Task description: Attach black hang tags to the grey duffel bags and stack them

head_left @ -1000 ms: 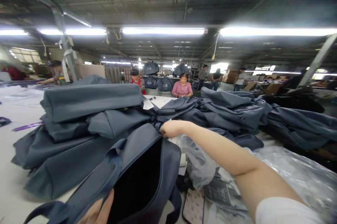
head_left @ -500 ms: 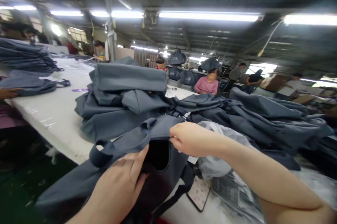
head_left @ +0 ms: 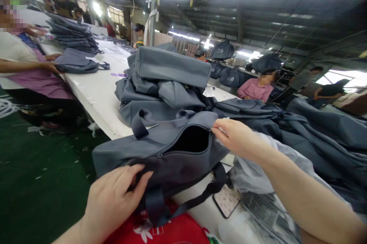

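A grey duffel bag (head_left: 160,148) lies across the near edge of the white table (head_left: 97,95), its top zip partly open onto a dark inside. My left hand (head_left: 114,194) presses on the bag's near side by a strap, fingers gripping the fabric. My right hand (head_left: 233,137) pinches the far end of the zip opening, fingers closed on the bag's edge or zip pull. Behind it sits a stack of folded grey bags (head_left: 166,79).
More grey bags (head_left: 301,129) are heaped to the right, over clear plastic wrapping (head_left: 266,194). A phone (head_left: 226,200) lies face down near the edge. A person in purple (head_left: 34,72) handles a bag at left; another in pink (head_left: 255,87) sits across. Red fabric (head_left: 172,232) shows below.
The view has swung left and down. My left hand moved up onto the bag's side; the bag now lies flatter with its opening narrower. My right hand stays at the zip end.
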Demonstrator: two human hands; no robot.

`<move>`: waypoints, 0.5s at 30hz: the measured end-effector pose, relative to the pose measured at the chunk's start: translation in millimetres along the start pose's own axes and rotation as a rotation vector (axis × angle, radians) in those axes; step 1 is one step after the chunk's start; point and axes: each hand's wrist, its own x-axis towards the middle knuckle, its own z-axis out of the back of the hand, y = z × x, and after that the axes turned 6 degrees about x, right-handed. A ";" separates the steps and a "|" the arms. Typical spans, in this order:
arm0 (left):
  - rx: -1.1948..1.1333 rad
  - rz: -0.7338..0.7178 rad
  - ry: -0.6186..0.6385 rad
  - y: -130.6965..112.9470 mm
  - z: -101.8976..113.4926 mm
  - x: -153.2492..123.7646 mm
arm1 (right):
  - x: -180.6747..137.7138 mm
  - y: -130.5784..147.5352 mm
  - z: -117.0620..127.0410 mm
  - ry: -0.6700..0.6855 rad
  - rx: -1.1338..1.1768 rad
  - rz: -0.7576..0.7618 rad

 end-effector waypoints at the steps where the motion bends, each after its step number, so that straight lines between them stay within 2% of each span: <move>1: 0.040 0.027 0.012 -3.1 -2.7 3.2 | 2.3 -0.2 -1.5 -0.019 -0.003 -0.002; 6: 0.147 0.076 0.014 -13.7 -12.6 29.8 | 5.1 -1.4 -5.4 -0.059 -0.036 0.001; 10: 0.169 0.134 0.050 -17.6 -21.7 39.5 | 1.9 -5.3 -9.0 -0.131 -0.082 -0.041; 13: 0.124 0.146 0.000 -15.7 -28.0 40.3 | 3.4 -9.9 -13.3 -0.187 -0.084 -0.048; 15: 0.034 0.169 0.051 -10.8 -26.6 41.2 | 6.0 -12.8 -16.9 -0.228 -0.110 -0.026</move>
